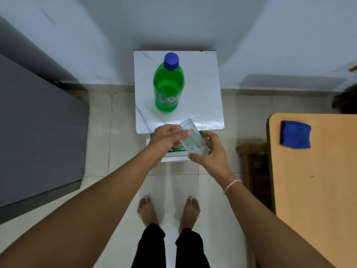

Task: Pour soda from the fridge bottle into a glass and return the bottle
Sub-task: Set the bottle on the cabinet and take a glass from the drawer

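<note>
Hands are both clamping the tilted glass [193,139] at frame centre: we are noting left hand [166,141] fingers wrapped above, right hand [211,151] cupping below.

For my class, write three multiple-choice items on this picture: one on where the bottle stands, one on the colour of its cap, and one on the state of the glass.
1. Where does the green bottle stand?
A. on the small white table
B. on the floor
C. on the wooden table

2. What colour is the bottle's cap?
A. red
B. blue
C. white

3. How is the glass at this moment?
A. standing full on the white table
B. lying on the floor
C. held tilted in both hands, with no drink visible in it

Answers:
1 A: the bottle is upright on the marbled white top, near the wall.
2 B: the cap is plainly blue above the green body.
3 C: the left hand and right hand grip the clear glass in front of the table's near edge.
</note>
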